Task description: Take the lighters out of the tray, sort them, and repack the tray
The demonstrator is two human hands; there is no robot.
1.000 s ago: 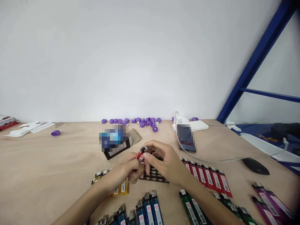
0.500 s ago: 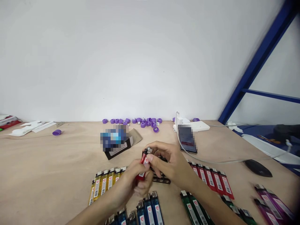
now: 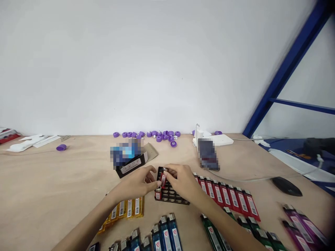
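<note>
In the head view, the main change is at the black gridded tray (image 3: 172,200): half a second ago both hands were on one red lighter (image 3: 163,180), which hid much of the grid, and now the right hand (image 3: 183,178) alone grasps it. The thumb and fingers of that hand pinch the lighter near its metal top, with its label facing the camera, at the left part of the tray. Whether its lower end is already inside a compartment cannot be told, since the fingers and the small scale hide it. The left hand (image 3: 142,179) has let go and drawn aside; it looks to be holding nothing, its fingers loosely curled and its thumb just beside a second red lighter (image 3: 158,194) that stands in the near left corner of the tray. Whether the thumb touches it is unclear. The shift suggests that the work has passed from two-handed handling to positioning at the grid, with the right hand doing the fine part. On the counter (image 3: 78,195) around, the row of red lighters (image 3: 225,194), the blue lighters (image 3: 166,237) and the purple lighters (image 3: 302,228) lie as they did, while the left forearm now covers more of the yellow lighters (image 3: 129,208).
</note>
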